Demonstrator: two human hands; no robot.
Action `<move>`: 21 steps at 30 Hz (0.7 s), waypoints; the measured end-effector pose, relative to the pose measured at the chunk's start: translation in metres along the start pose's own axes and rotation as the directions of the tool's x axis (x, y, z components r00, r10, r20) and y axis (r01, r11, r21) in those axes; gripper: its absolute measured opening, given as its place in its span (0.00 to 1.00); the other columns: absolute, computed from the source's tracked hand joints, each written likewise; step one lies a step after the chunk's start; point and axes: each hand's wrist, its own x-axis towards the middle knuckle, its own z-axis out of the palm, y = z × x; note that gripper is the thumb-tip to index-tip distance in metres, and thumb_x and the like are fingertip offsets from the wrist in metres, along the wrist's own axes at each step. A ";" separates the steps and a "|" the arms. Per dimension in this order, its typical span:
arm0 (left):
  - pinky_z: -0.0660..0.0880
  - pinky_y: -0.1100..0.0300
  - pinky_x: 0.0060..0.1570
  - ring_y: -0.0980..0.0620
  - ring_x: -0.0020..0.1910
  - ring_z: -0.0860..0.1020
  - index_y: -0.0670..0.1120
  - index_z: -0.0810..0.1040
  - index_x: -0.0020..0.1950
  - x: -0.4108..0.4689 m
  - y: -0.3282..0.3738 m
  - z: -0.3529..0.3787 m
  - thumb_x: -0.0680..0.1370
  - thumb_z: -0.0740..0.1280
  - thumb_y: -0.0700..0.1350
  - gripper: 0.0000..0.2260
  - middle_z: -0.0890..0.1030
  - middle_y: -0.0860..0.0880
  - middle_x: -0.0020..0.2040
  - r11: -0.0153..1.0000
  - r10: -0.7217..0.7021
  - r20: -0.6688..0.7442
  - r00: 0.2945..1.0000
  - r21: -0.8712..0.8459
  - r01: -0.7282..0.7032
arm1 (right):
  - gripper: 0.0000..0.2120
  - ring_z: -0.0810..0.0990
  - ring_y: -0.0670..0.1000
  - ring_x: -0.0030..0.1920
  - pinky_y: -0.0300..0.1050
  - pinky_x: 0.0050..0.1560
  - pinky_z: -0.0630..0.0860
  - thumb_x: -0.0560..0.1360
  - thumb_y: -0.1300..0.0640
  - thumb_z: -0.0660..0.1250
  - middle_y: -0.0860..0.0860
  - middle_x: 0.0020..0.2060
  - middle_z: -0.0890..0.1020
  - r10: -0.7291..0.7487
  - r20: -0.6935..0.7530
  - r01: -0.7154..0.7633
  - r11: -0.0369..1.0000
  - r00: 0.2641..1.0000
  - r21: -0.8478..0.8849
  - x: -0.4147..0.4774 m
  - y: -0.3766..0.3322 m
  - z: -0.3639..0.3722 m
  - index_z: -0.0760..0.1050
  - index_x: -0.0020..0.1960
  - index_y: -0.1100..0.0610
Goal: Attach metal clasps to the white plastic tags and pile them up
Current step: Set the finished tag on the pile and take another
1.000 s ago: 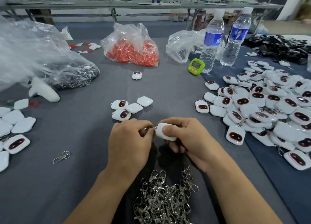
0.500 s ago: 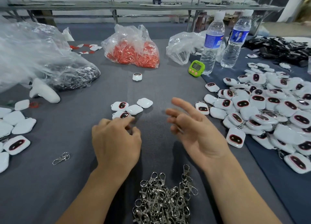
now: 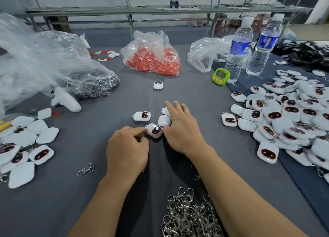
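Now the left hand (image 3: 128, 148) pinches a red-faced tag (image 3: 154, 130) on the surface (image 3: 195, 98) at its 1 o'clock, while the right hand (image 3: 181, 128) lies flat-fingered on blank tags (image 3: 164, 120). Best lift one only, loop turned toward the clasps (image 3: 190, 217) at 6 o'clock.

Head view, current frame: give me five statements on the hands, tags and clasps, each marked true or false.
1. The left hand touches the dark-faced tag with its fingertips. True.
2. The right hand holds a metal clasp. False: its spread fingers lie over white tags, and it holds nothing.
3. The clasp pile lies near the person, between the forearms. True.
4. The green timer stands left of the orange bag. False: it stands to the bag's right, beside a water bottle.
5. A single clasp lies alone, left of the left forearm. True.
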 end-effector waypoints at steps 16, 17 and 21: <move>0.74 0.62 0.46 0.63 0.44 0.76 0.71 0.77 0.58 -0.037 0.038 0.003 0.65 0.66 0.69 0.21 0.79 0.62 0.41 0.941 0.320 0.480 0.817 -0.063 -0.332 | 0.14 0.82 0.44 0.48 0.40 0.49 0.75 0.79 0.61 0.63 0.42 0.46 0.87 0.204 -0.151 -0.111 0.875 0.967 0.471 -0.058 0.022 -0.038 0.86 0.50 0.47; 0.73 0.61 0.45 0.62 0.44 0.76 0.73 0.76 0.58 -0.038 0.041 0.005 0.65 0.66 0.69 0.21 0.79 0.61 0.41 0.934 0.335 0.490 0.805 -0.057 -0.354 | 0.15 0.82 0.45 0.47 0.41 0.48 0.76 0.78 0.62 0.62 0.43 0.44 0.87 0.231 -0.151 -0.113 0.828 0.961 0.549 -0.064 0.023 -0.042 0.86 0.49 0.48; 0.73 0.59 0.45 0.61 0.43 0.77 0.72 0.80 0.52 -0.044 0.048 0.008 0.71 0.73 0.59 0.12 0.80 0.63 0.40 0.926 0.371 0.517 0.772 -0.147 -0.347 | 0.18 0.80 0.48 0.36 0.40 0.34 0.75 0.80 0.65 0.60 0.51 0.43 0.87 0.395 -0.062 -0.136 0.455 0.917 0.880 -0.090 0.027 -0.051 0.87 0.48 0.52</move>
